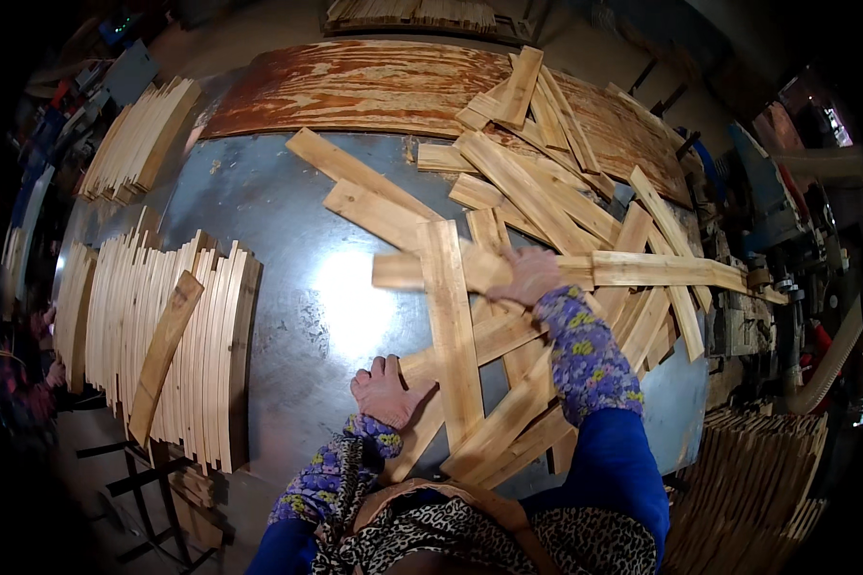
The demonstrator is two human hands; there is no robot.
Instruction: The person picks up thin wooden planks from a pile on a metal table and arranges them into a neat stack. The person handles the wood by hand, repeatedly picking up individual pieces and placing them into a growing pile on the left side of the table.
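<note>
Over the near edge of a heap of loose wooden boards, my left hand (390,393) is spread, its thumb at the end of a board (494,343) and its other fingers over the bare metal. Farther right, my right hand (532,276) lies across a slightly blurred board (403,271), thumb at the near edge and fingers toward the far edge. One board (448,331) points toward me between the two hands, crossing over others. Two more boards (369,213) stick out from the heap to the far left.
A metal tabletop (288,287) carries the heap. Upright rows of boards (163,335) stand at the left, with one board (166,359) leaning on top. A worn plywood sheet (355,91) lies along the far side. Machinery (738,297) borders the right; stacked wood (753,479) sits below it.
</note>
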